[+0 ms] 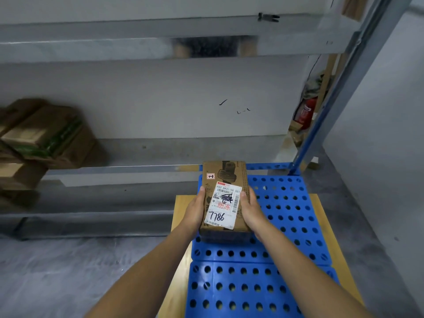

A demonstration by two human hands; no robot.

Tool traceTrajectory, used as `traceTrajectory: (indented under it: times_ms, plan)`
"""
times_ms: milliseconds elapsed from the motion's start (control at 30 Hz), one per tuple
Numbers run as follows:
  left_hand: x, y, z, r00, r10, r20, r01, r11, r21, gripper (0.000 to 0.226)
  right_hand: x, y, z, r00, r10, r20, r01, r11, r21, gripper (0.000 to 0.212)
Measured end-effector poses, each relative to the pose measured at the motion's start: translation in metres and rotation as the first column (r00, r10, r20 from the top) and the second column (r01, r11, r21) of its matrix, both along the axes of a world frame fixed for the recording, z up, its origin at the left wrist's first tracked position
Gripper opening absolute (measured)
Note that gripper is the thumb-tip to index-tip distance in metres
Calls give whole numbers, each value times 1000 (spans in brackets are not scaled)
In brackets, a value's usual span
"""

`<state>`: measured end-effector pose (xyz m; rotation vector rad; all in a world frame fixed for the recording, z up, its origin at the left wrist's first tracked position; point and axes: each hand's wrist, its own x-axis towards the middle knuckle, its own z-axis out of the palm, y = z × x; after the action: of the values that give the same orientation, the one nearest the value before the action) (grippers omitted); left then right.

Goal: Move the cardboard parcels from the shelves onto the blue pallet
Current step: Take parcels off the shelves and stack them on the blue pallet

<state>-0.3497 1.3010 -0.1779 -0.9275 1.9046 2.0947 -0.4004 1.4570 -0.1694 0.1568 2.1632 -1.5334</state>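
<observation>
Grey concrete floor and grey metal shelves along a pale wall set the scene, with the pallet at their right end.

A brown cardboard parcel, oblong, with a white shipping label marked "7786" on its top face, sits between both hands over the far left part of the blue perforated plastic pallet. Cannot tell whether its underside touches the pallet or hangs just above it.

The left hand clasps the parcel's left side and the right hand clasps its right side. Fingers are closed onto the box: each thumb lies over a top edge, and the rest wrap the sides and go out of sight. The grip looks firm and two-handed, not released.

Progress, as a judgement: early. This is the only parcel seen at the pallet, and it is not yet let go. Stacked cardboard boxes, blurred, some with green print, sit on the shelves at far left, well apart from the pallet, so several trips look left.

A wooden board lies under the pallet. A red fire extinguisher stands behind the shelf upright at right.
</observation>
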Motion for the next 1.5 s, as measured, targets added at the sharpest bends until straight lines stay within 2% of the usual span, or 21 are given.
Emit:
traceTrajectory:
  times_ms: [133, 300, 433, 567, 667, 833, 933, 1100, 1200, 1333, 1500]
  plan:
    - [0, -2, -1, 1000, 13, 1, -13, 998, -62, 54, 0, -3, -3, 1000, 3, -27, -1, 997, 78, 57]
    - [1, 2, 8, 998, 50, -28, -55, 978, -201, 40, -1, -3, 4, 1000, 29, -8, -29, 999, 35, 55]
    - [7, 6, 14, 998, -2, -57, -18, 938, -346, 35, 3, 0, 12, 997, 71, 35, -73, 996, 54, 57]
    - [19, 5, 25, 996, -65, -65, 38, 937, -346, 32, 20, 2, 20, 996, 79, 41, -82, 991, 102, 51]
    - [28, 4, 30, 992, -122, -41, 101, 933, -344, 38, 33, 1, 25, 998, 53, 43, -60, 985, 160, 63]
    - [36, -4, 48, 989, -130, -64, 97, 922, -375, 42, 45, -3, 43, 999, 1, -33, 8, 961, 276, 66]
    - [46, -9, 68, 981, -175, -86, 126, 906, -404, 50, 52, -16, 67, 985, 24, -173, 42, 930, 366, 62]
    - [80, -51, 116, 954, -253, -161, 129, 831, -542, 55, 83, -76, 122, 928, 166, -333, -28, 924, 381, 59]
    - [103, -95, 145, 950, -256, -182, 73, 745, -663, 55, 99, -122, 158, 875, 254, -413, -86, 919, 384, 59]
    - [160, -175, 191, 940, -251, -230, -43, 583, -812, 55, 144, -202, 208, 748, 364, -556, -146, 906, 398, 57]
    - [250, -268, 241, 938, -230, -260, -150, 407, -901, 60, 218, -301, 257, 569, 492, -659, -222, 864, 453, 58]
